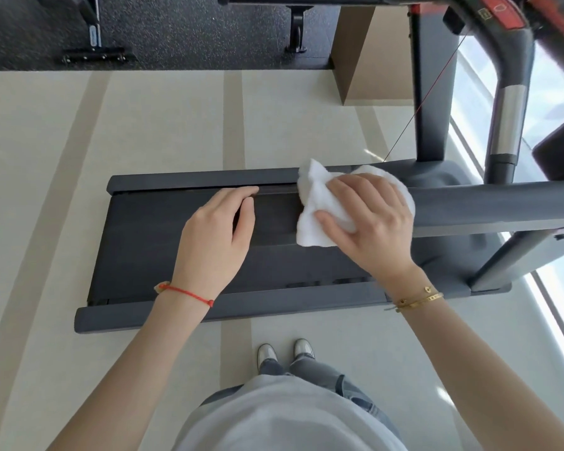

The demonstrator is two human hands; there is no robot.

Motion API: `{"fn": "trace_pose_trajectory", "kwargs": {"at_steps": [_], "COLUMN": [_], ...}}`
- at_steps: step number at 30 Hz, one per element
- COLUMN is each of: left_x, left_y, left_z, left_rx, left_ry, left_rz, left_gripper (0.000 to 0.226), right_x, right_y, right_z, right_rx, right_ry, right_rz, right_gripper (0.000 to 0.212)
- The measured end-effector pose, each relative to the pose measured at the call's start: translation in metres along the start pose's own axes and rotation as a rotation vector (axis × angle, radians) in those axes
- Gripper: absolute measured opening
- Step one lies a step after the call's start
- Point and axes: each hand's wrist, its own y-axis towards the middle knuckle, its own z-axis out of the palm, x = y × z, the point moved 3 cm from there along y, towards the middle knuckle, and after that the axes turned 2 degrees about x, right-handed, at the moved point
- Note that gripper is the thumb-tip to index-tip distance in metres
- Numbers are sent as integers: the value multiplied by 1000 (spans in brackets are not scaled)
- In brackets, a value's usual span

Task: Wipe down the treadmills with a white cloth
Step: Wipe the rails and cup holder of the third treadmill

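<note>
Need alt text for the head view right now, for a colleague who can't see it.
Seen from above, the right hand presses a white cloth on a treadmill's handrail; the left hand hovers open above the belt.

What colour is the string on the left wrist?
Red; the string shows clearly in the head view, just below the left hand.
</note>
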Motion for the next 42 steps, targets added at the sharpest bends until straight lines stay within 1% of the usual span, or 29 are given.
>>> {"fn": "trace_pose_trajectory", "kwargs": {"at_steps": [2,4,5,8,10,13,14,16,18,21,22,26,28,30,32,35,38,40,42], "left_x": [-1,-2,-3,-3,-3,-4,-4,-5,-6,-6,-6,-6,-6,-6,-5,-6,-8,-10,-16], "left_y": [0,-1,-1,-2,-2,-3,-3,-4,-3,-3,-4,-5,-5,-4,-4,-4,-3,-2,0], "left_z": [1,1,1,3,4,4,4,4,4,4,4,7,7,7,6,6,7,7,10], "left_rx": [-6,-12,-18,-21,-21,-31,-34,-39,-38,-39,-43,-45,-47,-42,-31,-14,-6,-5,3], "left_ry": [0,0,5,15,7,-3,-4,-10,-15,-11,-11,-25,-41,-39,-34,-26,-1,31,82], "left_rz": [-12,-18,-19,-37,-58,-63,-60,-60,-64,-63,-63,-75,-80,-71,-62,-53,-43,-24,17], "left_gripper": [29,29,29,28,28,29,29,29,29,30,30,29,29,30,31,31,29,27,24], "right_x": [-10,-2,8,45,54,39,28,2,-18,-14,-3,47,48,32,3,-40,-45,-23,5], "right_y": [-1,4,8,18,19,13,9,2,0,7,12,23,23,19,13,11,18,25,26], "right_z": [-6,-6,-2,14,18,13,9,-1,-10,-11,-7,14,14,8,-4,-19,-17,-5,3], "right_rx": [-11,-24,-13,34,26,52,58,44,28,43,68,141,156,170,160,177,238,303,283], "right_ry": [-16,-29,-37,11,46,23,13,-13,-37,-58,-49,72,94,99,64,-44,-110,-81,1], "right_rz": [96,210,236,186,136,-6,-23,34,140,272,273,157,93,23,53,227,359,328,229], "right_gripper": [27,26,27,30,30,32,32,29,27,32,32,31,33,33,31,33,36,36,35]}}
